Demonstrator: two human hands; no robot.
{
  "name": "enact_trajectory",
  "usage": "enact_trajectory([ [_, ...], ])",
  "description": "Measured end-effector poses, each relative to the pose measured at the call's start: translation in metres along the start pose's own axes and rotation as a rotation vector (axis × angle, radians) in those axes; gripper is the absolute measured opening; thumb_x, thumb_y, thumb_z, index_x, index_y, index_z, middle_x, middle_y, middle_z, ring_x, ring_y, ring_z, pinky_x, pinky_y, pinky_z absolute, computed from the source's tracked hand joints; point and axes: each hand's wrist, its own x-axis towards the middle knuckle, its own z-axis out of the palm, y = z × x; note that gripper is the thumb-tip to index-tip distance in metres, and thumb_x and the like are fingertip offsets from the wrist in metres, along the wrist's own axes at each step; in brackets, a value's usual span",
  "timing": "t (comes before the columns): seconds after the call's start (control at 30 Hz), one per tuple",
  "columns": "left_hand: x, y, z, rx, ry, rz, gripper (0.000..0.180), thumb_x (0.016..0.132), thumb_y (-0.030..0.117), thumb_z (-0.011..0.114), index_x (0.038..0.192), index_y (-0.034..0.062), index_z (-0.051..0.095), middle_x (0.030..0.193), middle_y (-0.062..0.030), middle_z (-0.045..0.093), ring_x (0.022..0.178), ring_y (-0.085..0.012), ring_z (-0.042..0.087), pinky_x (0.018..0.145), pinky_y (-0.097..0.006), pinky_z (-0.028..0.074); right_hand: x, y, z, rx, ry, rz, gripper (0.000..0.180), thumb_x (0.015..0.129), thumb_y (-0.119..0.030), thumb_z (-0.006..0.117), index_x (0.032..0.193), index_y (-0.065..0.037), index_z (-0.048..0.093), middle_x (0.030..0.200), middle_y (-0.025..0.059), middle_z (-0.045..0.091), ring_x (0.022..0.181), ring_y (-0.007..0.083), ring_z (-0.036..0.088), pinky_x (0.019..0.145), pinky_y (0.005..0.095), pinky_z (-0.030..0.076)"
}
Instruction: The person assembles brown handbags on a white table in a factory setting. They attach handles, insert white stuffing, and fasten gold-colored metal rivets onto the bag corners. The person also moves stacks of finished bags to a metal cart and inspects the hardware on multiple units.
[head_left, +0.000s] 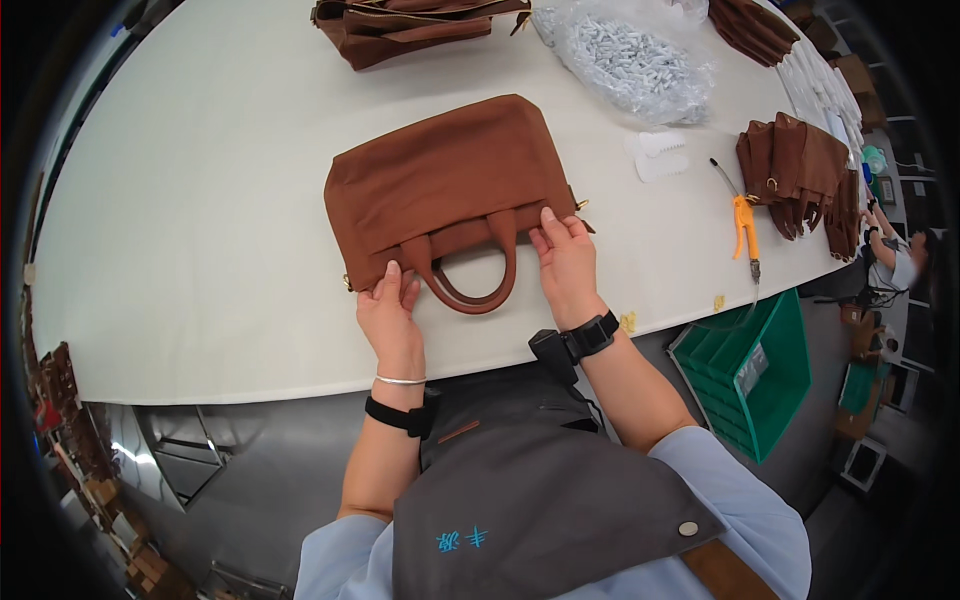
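On white tbl (230, 250), brown bag (450, 175) lies flat approx ctr, handle (507, 250) at near side. L hand (388, 315) pinches near edge just L of handle, R hand (567, 265) pinches near-R corner; hands apart. Orange air gun (743, 228) off to R.

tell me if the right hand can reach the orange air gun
Probably yes: only white tabletop shows between the right hand and the orange air gun, though that hand would first have to leave the brown bag.
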Motion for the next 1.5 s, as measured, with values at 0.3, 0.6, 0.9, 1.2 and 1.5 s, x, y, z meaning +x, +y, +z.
enact_trajectory([
  [0.3, -0.008, 0.001, -0.005, 0.108, -0.028, -0.038, 0.019, 0.092, 0.014, 0.062, 0.102, 0.0011, 0.053, 0.096, -0.0071, 0.065, 0.085, -0.0163, 0.065, 0.068, -0.023, 0.052, -0.001, -0.031, -0.021, -0.267, -0.043, 0.164, 0.016, 0.089, -0.013, 0.065, 0.098, -0.001, 0.059, 0.089, 0.0048, 0.062, 0.087, 0.0133, 0.061, 0.073, 0.0267, 0.052],
  [0.6, -0.048, 0.014, 0.004, 1.055, -0.579, 1.155, 0.017, 0.083, 0.007, 0.068, 0.096, 0.0013, 0.058, 0.085, -0.0088, 0.062, 0.079, -0.0232, 0.059, 0.069, -0.033, 0.047, 0.12, -0.134, -0.091, -1.772, 0.215, -1.352, 0.016, 0.077, -0.011, 0.066, 0.089, -0.001, 0.062, 0.084, 0.0149, 0.063, 0.081, 0.0324, 0.062, 0.075, 0.04, 0.052],
  [0.9, -0.032, -0.009, 0.033, 1.688, -0.915, 1.259, 0.016, 0.073, 0.014, 0.069, 0.083, 0.0056, 0.06, 0.08, -0.0075, 0.056, 0.079, -0.0252, 0.055, 0.075, -0.037, 0.041, 0.05, -0.183, -0.052, -1.599, 0.039, -1.274, 0.009, 0.078, -0.004, 0.064, 0.074, -0.001, 0.057, 0.068, 0.0105, 0.061, 0.061, 0.0222, 0.062, 0.057, 0.0353, 0.051],
  [1.2, -0.034, 0.013, 0.054, 1.575, -1.074, 0.961, 0.017, 0.072, 0.013, 0.066, 0.08, 0.0001, 0.059, 0.095, -0.0148, 0.062, 0.085, -0.0321, 0.06, 0.076, -0.041, 0.046, -0.043, -0.021, -0.065, -0.584, -0.517, 0.528, 0.012, 0.092, -0.009, 0.057, 0.094, 0.002, 0.061, 0.083, 0.0122, 0.068, 0.069, 0.0166, 0.066, 0.059, 0.0279, 0.052],
  [1.5, -0.018, 0.022, 0.056, 1.501, -1.229, 0.587, 0.024, 0.07, 0.013, 0.072, 0.084, -0.0053, 0.063, 0.089, -0.0201, 0.06, 0.08, -0.0369, 0.061, 0.072, -0.04, 0.05, -0.057, 0.04, -0.036, -0.429, -0.485, 0.339, 0.021, 0.092, 0.0, 0.046, 0.111, 0.001, 0.053, 0.096, 0.0076, 0.062, 0.087, 0.0157, 0.061, 0.076, 0.0289, 0.05],
])
